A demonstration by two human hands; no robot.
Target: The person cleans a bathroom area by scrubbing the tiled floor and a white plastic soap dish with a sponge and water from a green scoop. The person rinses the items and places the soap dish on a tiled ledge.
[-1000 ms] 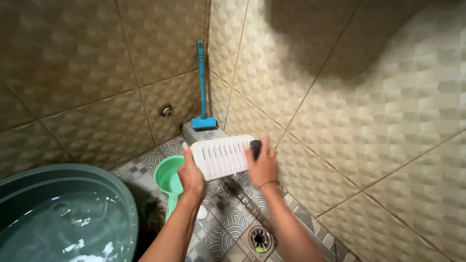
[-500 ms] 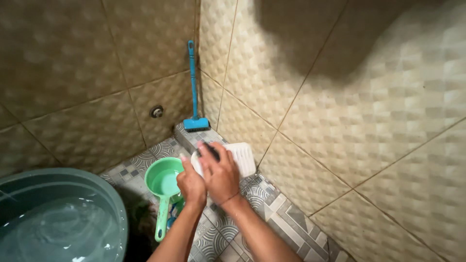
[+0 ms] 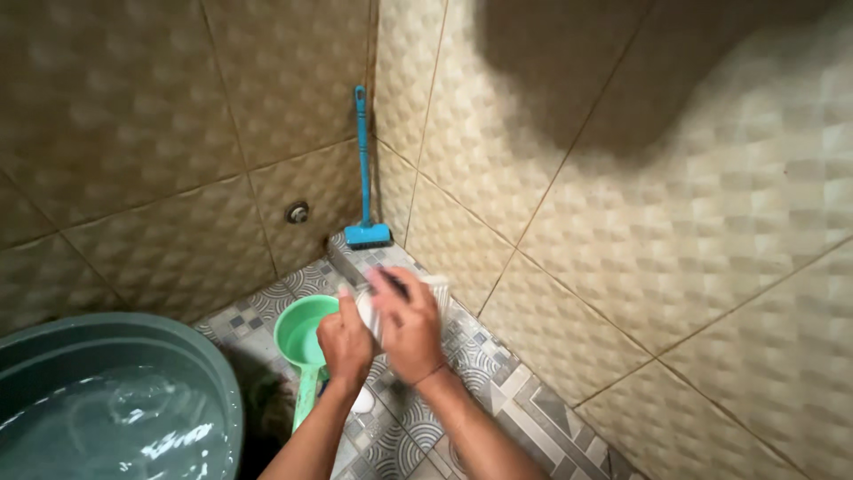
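Tray [image 3: 435, 289] between both hands, dipper [image 3: 306, 336] left of it, brush [image 3: 365, 178] behind, basin [image 3: 107, 400] far left

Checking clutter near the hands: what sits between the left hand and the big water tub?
Head view: the green dipper, on the patterned floor, lies between left hand and tub.

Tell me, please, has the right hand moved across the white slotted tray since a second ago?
Yes. The right hand has slid leftward from the tray's far end to cover most of the white tray, closer to the green dipper.

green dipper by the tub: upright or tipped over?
Upright. The green dipper sits on the floor tiles with its bowl opening facing up, handle running toward the camera, beside the left hand.
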